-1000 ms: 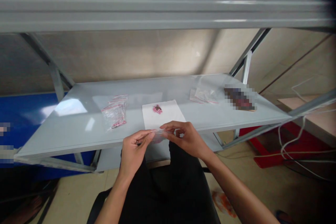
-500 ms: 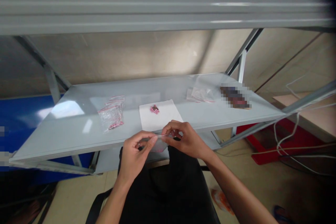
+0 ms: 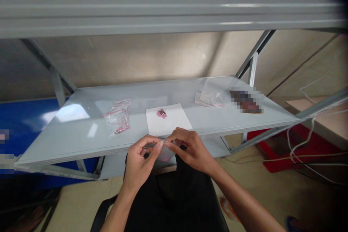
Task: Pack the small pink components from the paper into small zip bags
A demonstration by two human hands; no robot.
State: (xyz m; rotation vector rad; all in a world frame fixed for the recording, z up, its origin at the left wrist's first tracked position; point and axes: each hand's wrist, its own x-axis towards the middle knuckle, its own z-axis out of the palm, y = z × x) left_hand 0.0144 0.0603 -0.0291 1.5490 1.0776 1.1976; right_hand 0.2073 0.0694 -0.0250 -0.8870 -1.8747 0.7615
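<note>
Your right hand (image 3: 189,148) has drawn in closer to your left hand (image 3: 143,156), fingertips of both pinching the top of a clear plastic bag (image 3: 163,154) at the table's (image 3: 70,141) near edge, where a slipping pinch could spill its pink pieces (image 3: 165,159) if unsealed.

Shadow-streaked beige wall (image 3: 152,58); grey worktable (image 3: 67,141); pale floor (image 3: 78,199)
</note>
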